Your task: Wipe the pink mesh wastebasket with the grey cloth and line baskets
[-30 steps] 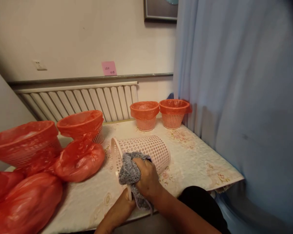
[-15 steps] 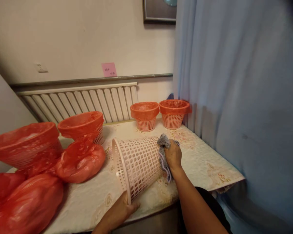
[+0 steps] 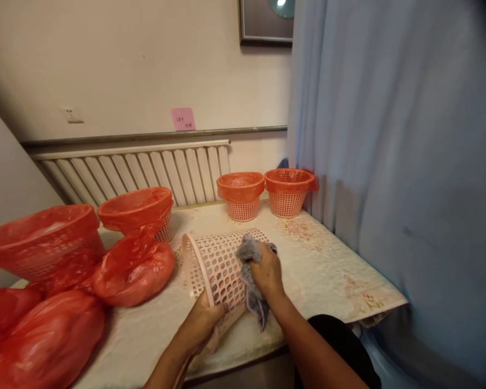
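Observation:
A pale pink perforated plastic wastebasket (image 3: 222, 265) lies on its side over the table, its open mouth facing left. My left hand (image 3: 204, 319) grips the rim at the near side, thumb outside and the other fingers partly hidden within the basket. In my right hand (image 3: 267, 270) is a bunched grey cloth (image 3: 251, 286), pressed against the basket's side wall. Part of the cloth hangs down below my fingers. The basket's base is partly hidden behind my right hand.
Two baskets with red liners (image 3: 243, 195) stand at the back by the blue curtain (image 3: 356, 162). At left are more lined baskets (image 3: 135, 208) and several tied red plastic bags (image 3: 52, 335). A flowered cloth covers the table (image 3: 328, 270); a radiator (image 3: 146, 170) is behind.
My right hand and the cloth have moved left along the basket, from its base end to mid-wall. The basket has turned slightly, with my left hand still on its rim.

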Tool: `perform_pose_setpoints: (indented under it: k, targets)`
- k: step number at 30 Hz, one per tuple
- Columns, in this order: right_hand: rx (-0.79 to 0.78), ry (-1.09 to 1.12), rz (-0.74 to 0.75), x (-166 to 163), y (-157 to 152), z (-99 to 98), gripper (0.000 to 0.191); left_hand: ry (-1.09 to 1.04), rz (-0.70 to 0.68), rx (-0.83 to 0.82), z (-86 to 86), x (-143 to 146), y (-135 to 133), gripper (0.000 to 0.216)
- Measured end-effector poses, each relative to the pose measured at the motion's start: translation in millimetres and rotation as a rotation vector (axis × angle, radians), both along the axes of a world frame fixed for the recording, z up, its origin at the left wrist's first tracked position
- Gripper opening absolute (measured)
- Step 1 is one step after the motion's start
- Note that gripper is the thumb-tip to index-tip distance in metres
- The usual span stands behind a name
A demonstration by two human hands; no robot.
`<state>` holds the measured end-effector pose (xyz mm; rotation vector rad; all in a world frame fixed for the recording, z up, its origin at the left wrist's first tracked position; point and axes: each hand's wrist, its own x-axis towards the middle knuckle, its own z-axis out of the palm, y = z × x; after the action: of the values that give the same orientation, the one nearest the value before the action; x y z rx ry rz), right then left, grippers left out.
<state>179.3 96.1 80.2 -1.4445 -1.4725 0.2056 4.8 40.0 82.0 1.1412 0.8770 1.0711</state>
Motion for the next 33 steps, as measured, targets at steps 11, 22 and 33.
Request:
perform_pose_setpoints:
  k: [11, 22, 33]
  targets:
    - [0.112, -0.155, 0.200, -20, -16, 3.2, 0.036, 0.212, -0.111, 0.056, -25.6, -2, -8, 0.050]
    - [-0.106, -0.052, -0.261, 44, 24, -4.2, 0.019, 0.455, -0.187, 0.161, -37.0, -16, -15, 0.054]
    - [0.175, -0.239, 0.282, -49, -44, 3.1, 0.035, 0.497, -0.172, 0.163, -43.6, -16, -16, 0.043]
